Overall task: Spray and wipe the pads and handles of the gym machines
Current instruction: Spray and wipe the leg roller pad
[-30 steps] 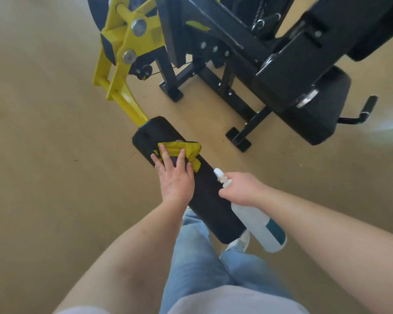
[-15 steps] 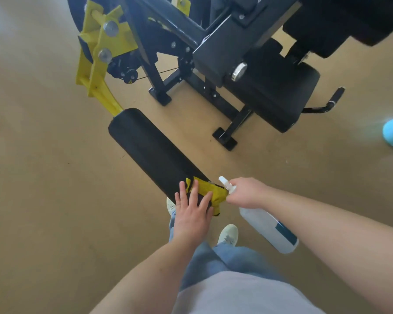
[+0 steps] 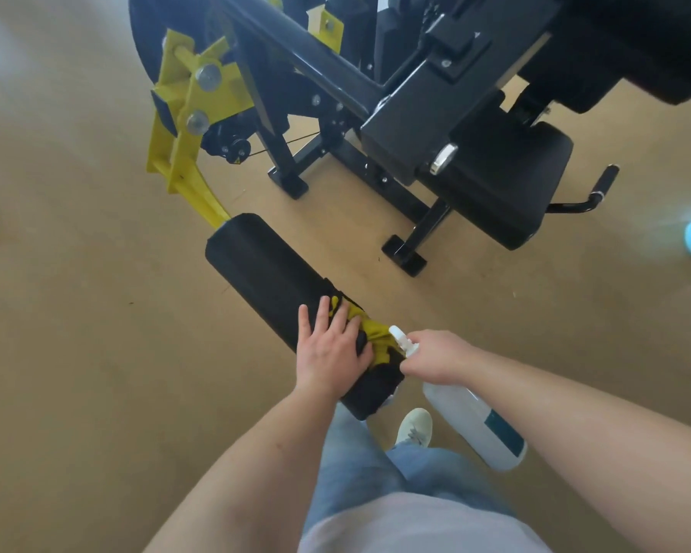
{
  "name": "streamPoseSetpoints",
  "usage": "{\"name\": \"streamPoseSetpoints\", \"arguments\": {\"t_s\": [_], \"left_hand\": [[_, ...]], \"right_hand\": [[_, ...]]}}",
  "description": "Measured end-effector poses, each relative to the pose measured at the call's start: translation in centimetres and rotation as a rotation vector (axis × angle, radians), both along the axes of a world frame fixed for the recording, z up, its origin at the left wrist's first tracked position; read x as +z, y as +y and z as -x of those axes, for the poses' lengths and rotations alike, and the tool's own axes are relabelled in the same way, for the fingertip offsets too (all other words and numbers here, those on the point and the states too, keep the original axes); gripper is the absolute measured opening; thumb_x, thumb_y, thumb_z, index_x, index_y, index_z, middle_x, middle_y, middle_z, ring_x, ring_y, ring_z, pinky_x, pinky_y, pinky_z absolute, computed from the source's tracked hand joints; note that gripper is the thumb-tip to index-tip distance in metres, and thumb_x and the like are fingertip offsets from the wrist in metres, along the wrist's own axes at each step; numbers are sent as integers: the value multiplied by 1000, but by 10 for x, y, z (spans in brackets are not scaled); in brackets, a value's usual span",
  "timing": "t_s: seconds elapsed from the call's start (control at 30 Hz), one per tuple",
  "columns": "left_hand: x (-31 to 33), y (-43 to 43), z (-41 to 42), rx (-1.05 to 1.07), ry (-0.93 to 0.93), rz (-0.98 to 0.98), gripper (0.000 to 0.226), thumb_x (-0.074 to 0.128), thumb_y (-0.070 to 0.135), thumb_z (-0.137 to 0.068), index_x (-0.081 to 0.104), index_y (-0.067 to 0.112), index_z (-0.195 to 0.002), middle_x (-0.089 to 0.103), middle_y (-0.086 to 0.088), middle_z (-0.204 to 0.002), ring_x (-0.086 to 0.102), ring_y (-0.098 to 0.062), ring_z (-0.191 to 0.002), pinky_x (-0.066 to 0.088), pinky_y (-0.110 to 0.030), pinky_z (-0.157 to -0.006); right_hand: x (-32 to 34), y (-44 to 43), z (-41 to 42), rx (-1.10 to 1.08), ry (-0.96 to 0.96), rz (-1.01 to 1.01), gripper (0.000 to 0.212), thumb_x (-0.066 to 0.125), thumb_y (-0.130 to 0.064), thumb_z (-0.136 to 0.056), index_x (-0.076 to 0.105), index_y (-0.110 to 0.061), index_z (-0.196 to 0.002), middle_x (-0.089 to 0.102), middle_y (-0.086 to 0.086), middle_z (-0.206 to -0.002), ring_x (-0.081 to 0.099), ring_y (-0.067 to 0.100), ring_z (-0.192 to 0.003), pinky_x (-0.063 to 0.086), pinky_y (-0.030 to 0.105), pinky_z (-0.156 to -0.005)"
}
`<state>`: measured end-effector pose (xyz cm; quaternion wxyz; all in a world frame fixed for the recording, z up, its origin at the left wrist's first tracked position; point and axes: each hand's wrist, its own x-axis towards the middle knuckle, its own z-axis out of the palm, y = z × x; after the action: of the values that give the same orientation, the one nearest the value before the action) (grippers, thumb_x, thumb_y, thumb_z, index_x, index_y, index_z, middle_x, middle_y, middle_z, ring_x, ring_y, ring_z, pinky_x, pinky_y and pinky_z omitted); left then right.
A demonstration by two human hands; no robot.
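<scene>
Head view: my two hands at the near end of the black roller pad (image 3: 264, 265).

My left hand (image 3: 332, 349) lies flat on top of the pad, the fingers straight and a little spread, and it presses the yellow cloth (image 3: 376, 333) down; it grips nothing. The cloth is bunched under my fingertips and comes out on the right side of this hand, between my two hands. My right hand (image 3: 435, 355) is just beside the cloth, its fingers curled around the neck of the white spray bottle (image 3: 471, 425). The nozzle touches the cloth or nearly so, and the bottle body slants back toward me, below the wrist. Far ahead of my left hand the pad joins the yellow arm (image 3: 192, 161) of the machine. Ahead of my right hand, well apart, stand the black seat pad (image 3: 503, 185) and a side handle (image 3: 603, 183).
</scene>
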<state>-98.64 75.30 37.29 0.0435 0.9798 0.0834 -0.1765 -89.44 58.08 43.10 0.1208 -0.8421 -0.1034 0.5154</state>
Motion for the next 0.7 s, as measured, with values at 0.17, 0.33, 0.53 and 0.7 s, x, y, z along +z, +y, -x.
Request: {"name": "streamPoseSetpoints", "arguments": {"t_s": [0.17,0.33,0.53,0.7], "left_hand": [[-5,77,-22,52,0,-29,59,28,60,-103,47,33,-151,30,3,-166,14,-35,-156,3,-63,-124],[-7,139,-58,145,10,-16,58,25,55,-105,38,31,-156,19,1,-170,3,-34,-158,1,-62,-124],[-7,195,-98,249,38,-34,58,21,53,-106,30,30,-158,11,-1,-171,-1,-35,-157,2,-62,-124],[-3,209,-120,393,87,-14,56,24,49,-107,30,27,-158,14,-7,-170,2,-41,-156,7,-62,-124]], "right_hand": [[-6,43,-15,-11,1,38,30,61,-28,-90,66,-17,-118,69,4,-104,66,23,-95,49,33,-72],[-14,93,-37,-45,39,74,28,60,-30,-91,62,-18,-116,66,3,-104,62,19,-88,45,30,-68],[-15,133,-49,-130,143,162,21,61,-29,-88,60,-15,-103,52,1,-85,48,17,-73,38,30,-67],[-16,142,-39,-158,152,172,25,59,-28,-84,63,-13,-104,56,1,-87,52,18,-73,40,31,-67]]}}
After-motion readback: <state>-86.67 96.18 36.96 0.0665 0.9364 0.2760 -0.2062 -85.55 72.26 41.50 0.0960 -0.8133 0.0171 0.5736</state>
